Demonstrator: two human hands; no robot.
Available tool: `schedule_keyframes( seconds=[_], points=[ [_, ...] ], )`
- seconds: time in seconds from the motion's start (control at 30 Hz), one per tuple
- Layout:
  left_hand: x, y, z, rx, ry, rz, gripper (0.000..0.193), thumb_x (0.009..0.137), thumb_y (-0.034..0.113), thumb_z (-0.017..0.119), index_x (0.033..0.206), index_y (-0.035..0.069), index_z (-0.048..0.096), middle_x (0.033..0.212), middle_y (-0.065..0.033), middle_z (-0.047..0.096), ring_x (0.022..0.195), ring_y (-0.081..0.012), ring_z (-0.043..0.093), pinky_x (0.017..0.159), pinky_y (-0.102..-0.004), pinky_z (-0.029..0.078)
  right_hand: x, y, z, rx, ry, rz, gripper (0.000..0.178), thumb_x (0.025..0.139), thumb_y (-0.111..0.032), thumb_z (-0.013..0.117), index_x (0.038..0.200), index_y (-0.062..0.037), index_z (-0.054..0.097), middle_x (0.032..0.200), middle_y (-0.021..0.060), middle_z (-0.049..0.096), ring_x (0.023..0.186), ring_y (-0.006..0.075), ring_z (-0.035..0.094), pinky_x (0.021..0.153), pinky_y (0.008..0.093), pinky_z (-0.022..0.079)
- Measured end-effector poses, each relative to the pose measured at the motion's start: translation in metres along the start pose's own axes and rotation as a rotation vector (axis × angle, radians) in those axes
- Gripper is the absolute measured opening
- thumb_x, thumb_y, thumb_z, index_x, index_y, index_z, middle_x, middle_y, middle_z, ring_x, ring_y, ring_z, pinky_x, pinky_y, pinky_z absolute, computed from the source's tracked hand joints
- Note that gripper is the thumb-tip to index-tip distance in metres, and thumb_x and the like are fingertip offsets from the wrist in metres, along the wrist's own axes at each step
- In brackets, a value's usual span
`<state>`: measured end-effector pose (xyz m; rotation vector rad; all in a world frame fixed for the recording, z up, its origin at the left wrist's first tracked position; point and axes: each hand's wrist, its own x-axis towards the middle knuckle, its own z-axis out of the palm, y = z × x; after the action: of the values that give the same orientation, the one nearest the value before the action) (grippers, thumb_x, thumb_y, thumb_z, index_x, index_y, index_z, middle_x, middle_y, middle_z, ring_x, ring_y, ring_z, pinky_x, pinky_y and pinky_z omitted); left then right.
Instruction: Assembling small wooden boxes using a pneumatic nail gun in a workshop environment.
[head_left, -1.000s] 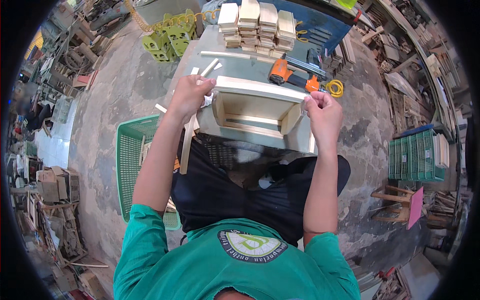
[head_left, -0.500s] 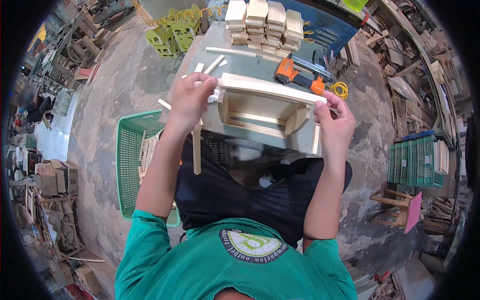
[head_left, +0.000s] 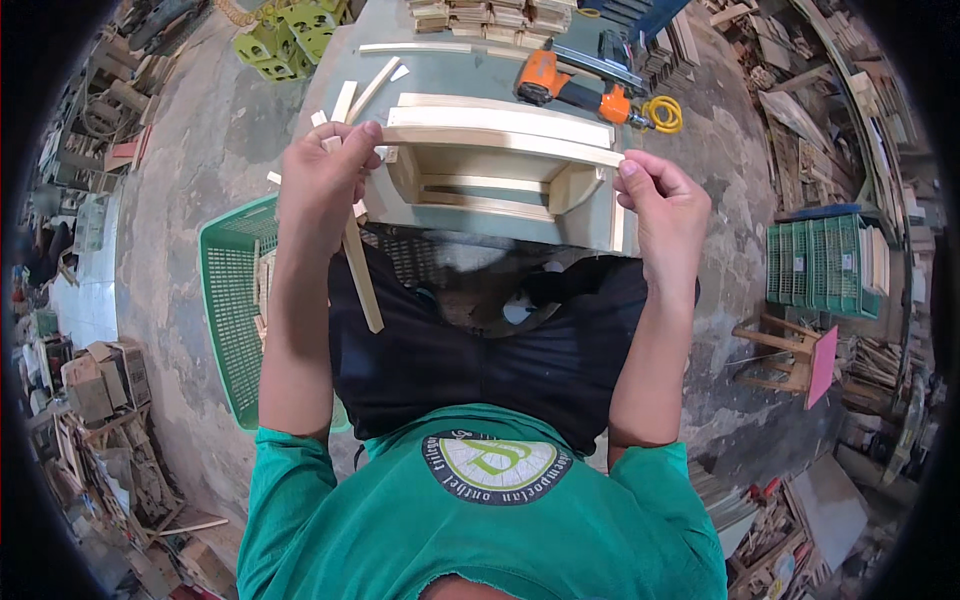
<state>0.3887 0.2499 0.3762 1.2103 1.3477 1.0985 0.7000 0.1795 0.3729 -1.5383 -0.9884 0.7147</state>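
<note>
While the left hand (head_left: 318, 185) and right hand (head_left: 668, 210) pinch its opposite ends, fingers (head_left: 356, 148) nearly closed, a slim wooden strip (head_left: 500, 143) spans over an open wooden box (head_left: 480, 163) on the counter (head_left: 450, 73); whether they touch is unclear. Pale and plain, it runs lengthwise left to right, its right end slightly nearer the person.

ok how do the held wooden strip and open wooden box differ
The narrow pale wooden strip is one bar; the open pale wooden box is broad and hollow. The left hand and right hand hold the strip; the box rests on the grey tabletop. Both are pale.
</note>
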Motion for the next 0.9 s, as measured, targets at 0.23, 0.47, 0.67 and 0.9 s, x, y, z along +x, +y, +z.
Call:
schedule_keyframes(
  seconds=[0.23,0.47,0.67,0.9],
  points=[
    [0.001,-0.001,0.006,0.115,-0.021,-0.015,0.030,0.091,0.030,0.074,0.084,0.001,0.068,0.069,-0.0014,0.064,0.054,-0.0046,0.050,0.050,-0.0207,0.040,-0.003,0.018,-0.007,-0.042,-0.024,0.045,0.021,0.091,-0.011,0.072,0.103,0.0059,0.073,0.079,0.0032,0.071,0.069,0.0069,0.061,0.065,0.0228,0.050],
    [0.004,-0.005,-0.002,0.107,-0.007,-0.043,0.029,0.089,0.030,0.075,0.084,0.002,0.067,0.070,-0.0016,0.065,0.053,-0.0052,0.052,0.050,-0.0209,0.041,-0.001,0.018,0.005,-0.128,-0.009,0.012,0.020,0.088,-0.011,0.073,0.100,0.0050,0.073,0.078,0.0022,0.070,0.068,0.0064,0.061,0.065,0.0239,0.050],
    [0.004,-0.003,0.005,0.246,0.045,-0.125,0.029,0.089,0.029,0.073,0.080,0.002,0.068,0.066,-0.0013,0.064,0.053,-0.0068,0.054,0.050,-0.0242,0.044,0.002,0.027,-0.001,-0.090,-0.032,-0.007,0.018,0.091,-0.009,0.072,0.103,0.0050,0.071,0.079,0.0027,0.070,0.070,0.0063,0.061,0.065,0.0224,0.049],
    [0.000,-0.003,0.006,0.212,0.006,-0.152,0.024,0.089,0.025,0.072,0.087,0.001,0.069,0.070,-0.0025,0.065,0.056,-0.0064,0.052,0.052,-0.0230,0.042,-0.001,0.019,0.002,-0.037,-0.061,0.032,0.018,0.093,-0.009,0.071,0.104,0.0052,0.069,0.081,0.0035,0.070,0.071,0.0061,0.062,0.064,0.0208,0.048]
  ],
)
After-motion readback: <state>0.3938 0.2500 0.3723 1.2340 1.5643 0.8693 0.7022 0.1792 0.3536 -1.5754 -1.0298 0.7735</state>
